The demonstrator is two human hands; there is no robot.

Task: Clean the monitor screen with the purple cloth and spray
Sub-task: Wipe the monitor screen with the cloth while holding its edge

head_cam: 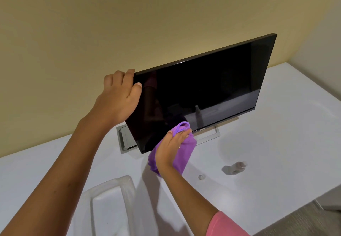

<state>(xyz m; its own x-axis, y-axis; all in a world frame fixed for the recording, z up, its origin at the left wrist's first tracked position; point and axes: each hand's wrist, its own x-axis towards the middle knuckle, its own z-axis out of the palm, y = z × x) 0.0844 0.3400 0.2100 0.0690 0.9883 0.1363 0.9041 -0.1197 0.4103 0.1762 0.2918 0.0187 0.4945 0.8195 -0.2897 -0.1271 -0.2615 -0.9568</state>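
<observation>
A black monitor (203, 91) stands tilted back on a white table (276, 171), its screen dark. My left hand (120, 95) grips its upper left corner, fingers curled over the top edge and thumb on the front. My right hand (171, 149) holds the purple cloth (186, 154) against the screen's lower edge near the logo, thumb pinching the cloth's top fold. A small clear spray bottle (235, 167) lies on its side on the table to the right, blurred.
The monitor's grey stand frame (210, 136) sits on the table under the screen. A clear plastic tray (110, 202) is at the near left. A small clear cap (201, 177) lies on the table. Yellow wall behind; table edge and floor at lower right.
</observation>
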